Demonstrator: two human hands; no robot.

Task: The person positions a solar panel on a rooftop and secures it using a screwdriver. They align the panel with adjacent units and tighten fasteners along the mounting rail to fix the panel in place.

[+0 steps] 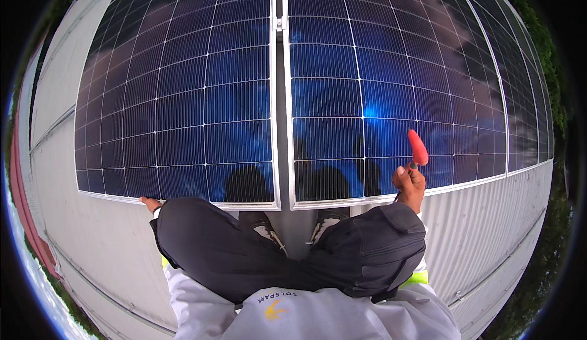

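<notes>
A tool with a red handle (418, 148) rises from my right hand (410, 186), above the near edge of the right solar panel (330, 98). My fingers are closed round its narrow part below the red handle. Its lower end is hidden, so its exact kind does not show. At the near left corner of the left solar panel (180, 107), my left hand (151, 203) is at the silver frame. My knee covers most of that hand, and only a small part of the fingers shows. Both panels are dark blue with thin pale grid lines.
A narrow gap between the panels holds a small metal clamp (279, 24). My shoes (267, 233) are below the panels' near edges, on either side of a grey strip. Ribbed light metal roofing (483, 218) lies around. Another panel (524, 77) adjoins at right, with trees beyond.
</notes>
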